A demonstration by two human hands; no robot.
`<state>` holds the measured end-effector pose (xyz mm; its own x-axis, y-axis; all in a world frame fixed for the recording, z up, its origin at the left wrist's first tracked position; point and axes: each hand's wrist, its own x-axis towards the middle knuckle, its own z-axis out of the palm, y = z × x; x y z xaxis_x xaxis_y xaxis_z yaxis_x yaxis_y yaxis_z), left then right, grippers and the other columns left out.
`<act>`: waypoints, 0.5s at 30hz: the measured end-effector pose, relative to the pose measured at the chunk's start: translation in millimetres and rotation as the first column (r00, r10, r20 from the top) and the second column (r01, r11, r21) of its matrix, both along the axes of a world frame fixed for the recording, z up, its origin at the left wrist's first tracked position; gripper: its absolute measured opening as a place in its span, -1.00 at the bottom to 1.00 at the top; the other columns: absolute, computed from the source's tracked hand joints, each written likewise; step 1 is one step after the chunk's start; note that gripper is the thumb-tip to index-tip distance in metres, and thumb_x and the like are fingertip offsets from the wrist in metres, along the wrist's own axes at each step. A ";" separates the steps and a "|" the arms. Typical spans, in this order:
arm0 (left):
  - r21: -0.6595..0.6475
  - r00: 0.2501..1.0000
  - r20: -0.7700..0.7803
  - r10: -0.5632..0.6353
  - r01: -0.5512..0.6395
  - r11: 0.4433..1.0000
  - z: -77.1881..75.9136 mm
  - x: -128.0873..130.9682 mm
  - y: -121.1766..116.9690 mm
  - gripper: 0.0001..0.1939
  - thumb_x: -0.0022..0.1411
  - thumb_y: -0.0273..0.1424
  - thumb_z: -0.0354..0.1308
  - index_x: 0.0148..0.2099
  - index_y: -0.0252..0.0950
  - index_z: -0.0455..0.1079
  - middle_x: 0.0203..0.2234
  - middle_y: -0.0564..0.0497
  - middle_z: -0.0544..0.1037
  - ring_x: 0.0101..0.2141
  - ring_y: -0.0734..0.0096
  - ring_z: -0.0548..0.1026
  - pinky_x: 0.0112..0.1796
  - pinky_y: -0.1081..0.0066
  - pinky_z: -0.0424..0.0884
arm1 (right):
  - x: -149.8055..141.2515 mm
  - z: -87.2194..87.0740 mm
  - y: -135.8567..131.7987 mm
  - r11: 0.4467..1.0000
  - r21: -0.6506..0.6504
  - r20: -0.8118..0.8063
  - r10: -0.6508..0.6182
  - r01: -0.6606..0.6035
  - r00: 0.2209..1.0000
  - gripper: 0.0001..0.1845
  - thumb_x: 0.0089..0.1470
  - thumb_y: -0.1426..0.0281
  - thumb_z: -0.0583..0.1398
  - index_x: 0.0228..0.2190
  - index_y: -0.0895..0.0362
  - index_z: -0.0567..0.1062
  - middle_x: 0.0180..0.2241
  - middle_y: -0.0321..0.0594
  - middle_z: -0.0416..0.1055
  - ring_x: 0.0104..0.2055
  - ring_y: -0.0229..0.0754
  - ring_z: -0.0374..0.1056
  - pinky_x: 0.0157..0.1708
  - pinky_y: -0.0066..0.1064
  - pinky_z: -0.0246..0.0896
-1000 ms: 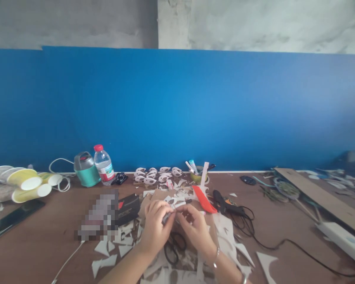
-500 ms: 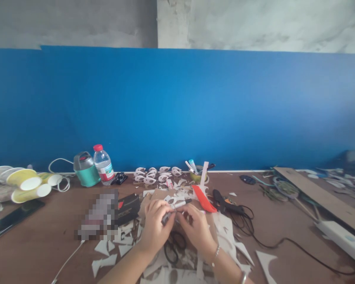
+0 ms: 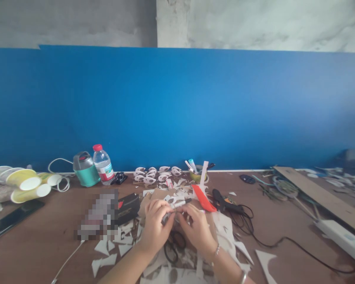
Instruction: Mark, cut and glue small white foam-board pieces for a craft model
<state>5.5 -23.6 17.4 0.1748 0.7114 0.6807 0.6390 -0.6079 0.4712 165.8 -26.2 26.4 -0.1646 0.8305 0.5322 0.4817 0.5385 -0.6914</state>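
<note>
My left hand (image 3: 157, 223) and my right hand (image 3: 197, 228) meet fingertip to fingertip over the middle of the scrap-covered table. Both are closed in a pinch at the same spot. What they pinch is small and mostly covered by the fingers, so I cannot make it out. Below them lie scissors with black handles (image 3: 170, 252), partly under the hands. Just beyond the fingertips is a white marker (image 3: 180, 203) with a dark end. An orange-red curved piece (image 3: 204, 199) lies beyond my right hand, beside a white strip (image 3: 204, 173).
White paper scraps (image 3: 104, 264) surround the hands. Behind stand several white curved cutouts (image 3: 149, 180) and a pen cup (image 3: 195, 176). A black glue gun (image 3: 227, 203) trails its cord rightward. Left are a water bottle (image 3: 104, 165), paper cups (image 3: 26, 179) and a black box (image 3: 128, 209).
Both hands keep the same pinched pose, with hardly any movement. The view has shifted very slightly; nothing on the table has moved.
</note>
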 end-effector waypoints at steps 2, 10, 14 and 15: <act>-0.005 1.000 0.015 -0.004 0.004 1.000 -1.1 0.4 0.0 -0.89 0.22 -0.48 0.08 -0.33 -0.20 0.39 -0.36 -0.02 0.50 -0.23 0.24 0.44 -0.15 0.25 0.28 | -0.3 0.1 -0.1 1.000 0.015 0.010 0.002 -0.002 1.000 -0.87 0.08 0.48 0.13 -0.43 0.10 0.47 -0.49 -0.23 0.44 -0.45 -0.19 0.33 -0.45 -0.41 0.21; -0.010 0.999 0.033 -0.019 0.019 1.000 1.6 4.5 -5.7 -0.88 0.19 -0.54 0.05 -0.34 -0.22 0.34 -0.37 -0.02 0.49 -0.24 0.23 0.43 -0.19 0.26 0.28 | -3.1 0.6 -3.1 0.996 0.090 0.027 -0.001 -0.001 1.000 -0.85 0.03 0.57 0.11 -0.44 0.11 0.43 -0.51 -0.25 0.40 -0.49 -0.21 0.30 -0.49 -0.45 0.15; 0.035 0.999 0.035 -0.018 0.017 0.999 3.8 5.4 -8.3 -0.88 0.18 -0.55 0.05 -0.32 -0.23 0.33 -0.37 -0.01 0.49 -0.25 0.25 0.44 -0.18 0.27 0.28 | -4.2 1.0 -5.0 0.991 0.133 0.031 0.000 -0.004 1.000 -0.84 0.03 0.57 0.09 -0.46 0.11 0.40 -0.51 -0.24 0.39 -0.48 -0.22 0.29 -0.50 -0.46 0.14; 0.039 0.999 0.035 -0.016 0.015 0.999 3.8 5.3 -8.7 -0.88 0.19 -0.55 0.05 -0.32 -0.23 0.33 -0.36 -0.01 0.49 -0.24 0.25 0.44 -0.18 0.27 0.28 | -4.3 1.1 -5.1 0.991 0.132 0.032 -0.001 -0.003 0.999 -0.85 0.03 0.57 0.09 -0.47 0.11 0.40 -0.52 -0.24 0.38 -0.49 -0.22 0.29 -0.50 -0.46 0.15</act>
<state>10.8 -32.3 21.2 0.1610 0.6817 0.7137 0.6130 -0.6358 0.4691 161.5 -31.3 27.4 -0.1845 0.7530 0.6316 0.5019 0.6247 -0.5982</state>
